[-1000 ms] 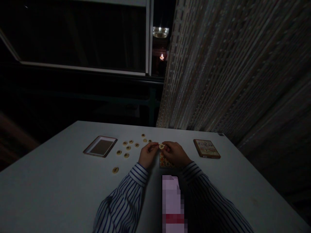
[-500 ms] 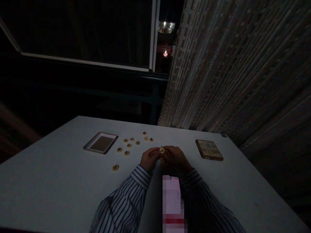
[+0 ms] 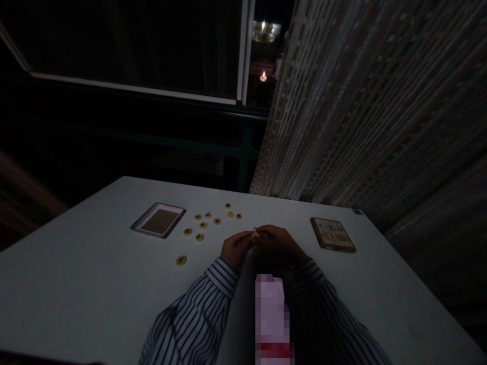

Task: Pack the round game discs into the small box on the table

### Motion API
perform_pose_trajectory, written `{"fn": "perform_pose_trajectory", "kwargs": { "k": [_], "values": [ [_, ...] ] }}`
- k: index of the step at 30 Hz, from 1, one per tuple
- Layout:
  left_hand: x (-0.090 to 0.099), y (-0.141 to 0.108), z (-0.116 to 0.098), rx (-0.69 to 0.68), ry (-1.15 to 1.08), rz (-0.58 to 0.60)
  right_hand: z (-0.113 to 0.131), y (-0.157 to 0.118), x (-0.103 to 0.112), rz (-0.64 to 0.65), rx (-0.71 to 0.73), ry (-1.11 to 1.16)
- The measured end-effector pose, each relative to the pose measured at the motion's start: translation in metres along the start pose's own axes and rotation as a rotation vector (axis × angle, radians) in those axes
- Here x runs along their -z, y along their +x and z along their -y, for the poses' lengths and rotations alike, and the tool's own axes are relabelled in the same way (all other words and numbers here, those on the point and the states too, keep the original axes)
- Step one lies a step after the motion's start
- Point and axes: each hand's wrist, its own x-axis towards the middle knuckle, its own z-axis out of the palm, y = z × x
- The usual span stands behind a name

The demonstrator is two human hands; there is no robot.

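Observation:
My left hand [image 3: 233, 249] and my right hand [image 3: 280, 244] meet above the white table, both with fingers closed. Between their fingertips is a round, pale wooden Chinese chess piece [image 3: 255, 235], its marked face partly covered by fingers. Something pale and thin shows just above it, too dim to identify. What lies under my right palm is in shadow. To the left of my hands several similar chess pieces [image 3: 203, 225] are scattered on the table, most with dark characters facing up. One chess piece [image 3: 181, 260] lies apart, nearer to me.
An open shallow box [image 3: 136, 228] sits left of the pieces. At the right is a flat brown case [image 3: 334, 234] with a printed top. A pixelated pink object [image 3: 271, 309] is between my forearms. Behind the white table [image 3: 99, 284] hang string curtains [image 3: 323, 101] near a dark window.
Between my fingertips the chess piece has tilted, and less of its face shows. My hands stay together in nearly the same place. The view has shifted slightly; the scattered pieces lie as before.

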Motion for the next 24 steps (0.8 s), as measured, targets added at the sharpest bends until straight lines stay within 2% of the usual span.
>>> {"fn": "perform_pose_trajectory", "kwargs": {
  "k": [4, 10, 15, 24],
  "values": [
    [0.0005, 0.0007, 0.003, -0.029, 0.033, -0.042, 0.0011, 0.0039, -0.0024, 0.018, -0.022, 0.085],
    [-0.0008, -0.0003, 0.0037, 0.0, -0.01, -0.085, -0.0009, 0.0036, -0.0073, 0.004, -0.072, 0.207],
    [-0.0014, -0.0017, 0.0046, -0.005, -0.002, -0.07, 0.0023, 0.0039, -0.0038, 0.013, -0.063, 0.221],
    [-0.0011, -0.0008, 0.0047, 0.002, 0.012, -0.148, 0.0023, 0.0041, -0.0047, 0.023, -0.062, 0.182]
  ]
}}
